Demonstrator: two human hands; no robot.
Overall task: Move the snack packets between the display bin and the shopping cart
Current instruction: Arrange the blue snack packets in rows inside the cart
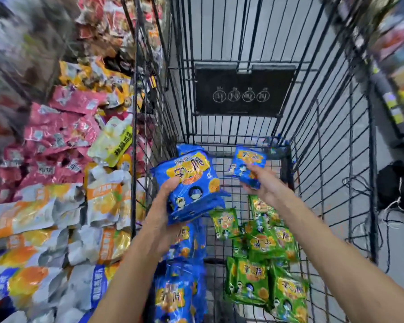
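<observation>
Nearest the camera, inside the black wire shopping cart (372, 159), a heap of blue snack packets (180, 290) lies along the left side of the floor grid, and a cluster of green snack packets (264, 273) lies to the right of it, some overlapping each other. Above the blue heap the left hand (165, 206) grips a stack of blue packets (191, 185): its thumb is pressed on the top packet's face and its fingers are curled beneath the stack, which is tilted toward the camera. A little farther and to the right, the right hand (265, 183) pinches a single blue packet (247, 165) by its near edge, thumb on top, holding it clear of the cart floor and apart from the stack. To the left, beyond the cart's wire wall, the display bin (134, 127) is piled with packets: white-and-orange packets (42, 215) at the near end, pink packets (58, 136) behind them, and yellow packets (89, 75) farther still, all blurred. On the cart's far wall hangs a black placard (243, 89) with four round white symbols. Right of the cart, a dark bundle with cords (397, 183) sits on the grey floor, and blurred shelves (401, 54) rise beyond it.
</observation>
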